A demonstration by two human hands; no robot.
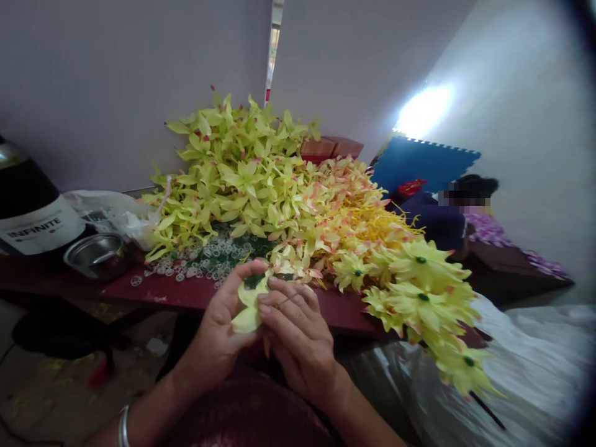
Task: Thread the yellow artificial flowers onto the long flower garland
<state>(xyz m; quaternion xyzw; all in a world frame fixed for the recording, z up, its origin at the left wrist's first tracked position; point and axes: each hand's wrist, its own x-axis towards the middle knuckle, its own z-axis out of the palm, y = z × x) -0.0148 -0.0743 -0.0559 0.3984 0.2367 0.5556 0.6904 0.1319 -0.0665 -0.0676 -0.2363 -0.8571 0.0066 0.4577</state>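
A yellow-green artificial flower piece (pixel 248 318) is held between both hands near the table's front edge. My left hand (pixel 216 329) wraps round its left side, thumb and fingers curled about the petals. My right hand (pixel 302 338) presses its fingertips on the petals from the right. Just beyond the hands lie small clear plastic rings (pixel 218 251) and dark green pieces. A big heap of yellow-green petal flowers (pixel 246 177) rises behind them. Pink-tipped cream petals (pixel 321 198) and yellow stamens (pixel 372 220) adjoin it on the right.
Finished-looking flowers (pixel 421 298) with green centres hang over the table's right edge. A steel bowl (pixel 97 256) and a dark container labelled INFINITE (pixel 40 226) stand left. Plastic bags (pixel 526 347) lie lower right. Another person (pixel 431 214) is bent low behind, near purple petals (pixel 487 228).
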